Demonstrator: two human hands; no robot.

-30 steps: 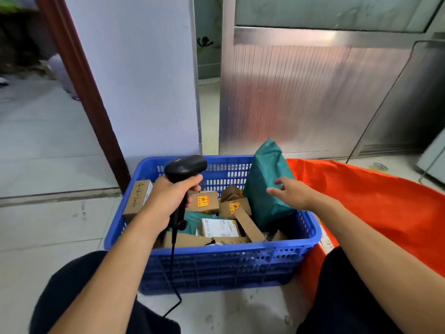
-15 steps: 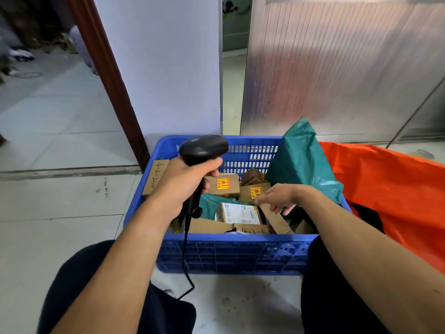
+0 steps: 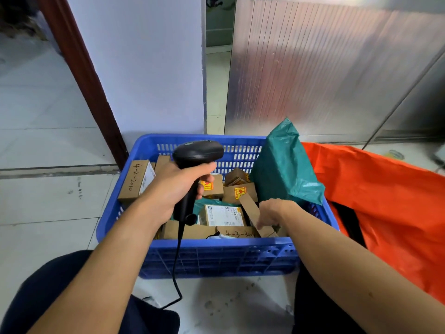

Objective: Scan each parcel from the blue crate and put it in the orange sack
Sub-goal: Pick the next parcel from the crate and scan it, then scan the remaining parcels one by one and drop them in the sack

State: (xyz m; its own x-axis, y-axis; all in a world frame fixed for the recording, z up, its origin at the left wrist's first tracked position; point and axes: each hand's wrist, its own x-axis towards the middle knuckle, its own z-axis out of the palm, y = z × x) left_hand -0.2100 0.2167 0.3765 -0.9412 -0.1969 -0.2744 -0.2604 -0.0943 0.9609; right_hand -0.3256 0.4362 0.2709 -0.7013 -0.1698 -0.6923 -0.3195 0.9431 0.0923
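Note:
The blue crate [image 3: 216, 243] stands on the floor in front of me, filled with several cardboard parcels and a tall green plastic mailer [image 3: 284, 169] leaning in its right corner. My left hand [image 3: 175, 186] grips a black corded barcode scanner [image 3: 197, 153] above the crate's left half. My right hand [image 3: 272, 212] reaches down into the crate's right front, its fingers curled around a narrow brown parcel [image 3: 250, 204]. Beside it lies a parcel with a white shipping label [image 3: 222, 215]. The orange sack [image 3: 385, 189] lies open to the right of the crate.
A white pillar [image 3: 144, 68] and a ribbed metal door [image 3: 325, 68] rise just behind the crate. Tiled floor [image 3: 48, 201] extends to the left. My knees in dark trousers flank the crate's near side, and the scanner cable [image 3: 177, 273] hangs between them.
My right hand moved from the green mailer down into the crate and closed on the narrow brown parcel. The scanner hand held its place while my head tilted down and closer.

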